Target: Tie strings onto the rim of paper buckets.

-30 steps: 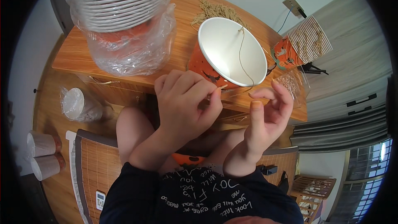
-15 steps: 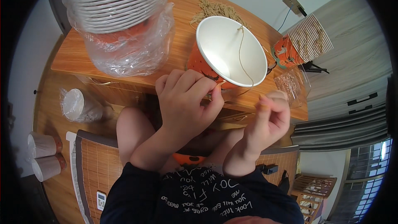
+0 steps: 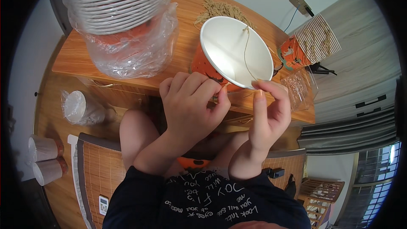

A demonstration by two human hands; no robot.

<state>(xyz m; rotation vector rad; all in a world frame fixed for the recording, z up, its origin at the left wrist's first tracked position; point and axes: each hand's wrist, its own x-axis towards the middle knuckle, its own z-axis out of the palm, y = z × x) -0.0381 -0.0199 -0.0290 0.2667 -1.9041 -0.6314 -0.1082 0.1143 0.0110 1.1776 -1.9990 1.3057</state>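
A paper bucket (image 3: 235, 55), white inside and orange outside with dark printing, stands tilted toward me on the wooden table. A thin tan cord (image 3: 246, 55) runs from its far wall across the opening to the near rim. My left hand (image 3: 190, 106) is closed at the near rim, thumb and forefinger pinching a short light end of cord against the outside. At the right part of that rim, my right hand (image 3: 271, 112) has its thumb and forefinger tips together on the cord, its other fingers curled.
Tall stacked buckets in clear plastic (image 3: 127, 38) stand on the left of the table (image 3: 186, 12). A tan cord bundle (image 3: 224, 10) lies behind the bucket. Rightward are another bucket stack (image 3: 301, 44) with cords over it and a clear box (image 3: 299, 87). Wrapped stacks (image 3: 82, 108) stand on the floor.
My right hand has moved left and up to the bucket's rim, and its fingers have come onto the cord. My left hand and the bucket have stayed nearly still.
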